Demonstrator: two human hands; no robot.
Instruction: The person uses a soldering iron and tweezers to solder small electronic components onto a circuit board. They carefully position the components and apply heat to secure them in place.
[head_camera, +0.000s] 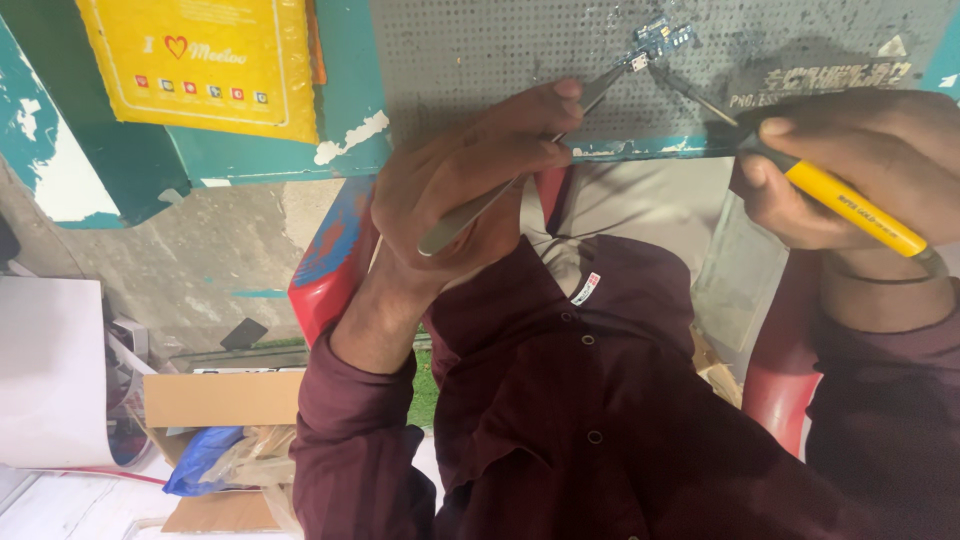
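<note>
Head view looks down on two hands working at a small blue circuit board (660, 40) lying on a grey perforated mat (480, 50). Left hand (470, 180) has its fingers (545, 120) clenched around metal tweezers (520, 170), whose tips meet the near edge of the board, just past the fingertips. Right hand (860, 170) grips a yellow-handled soldering iron (840, 200); its dark tip (690, 88) reaches the board from the other side, ahead of the thumb.

Likely risks: the board is tiny and appears pinned only by the tweezer tips, so a slight slip could skate it across the mat; the iron's tip sits near the left fingertips, so a jolt might burn them or smear solder across neighbouring pads.

Beyond the mat, the tabletop (250, 160) is teal with chipped paint, carrying a yellow package (200, 60). Nearer the wrists are a maroon shirt (600, 400), a red seat (330, 270), a cardboard box (220, 400) and a blue plastic bag (200, 455) on a cluttered floor.
</note>
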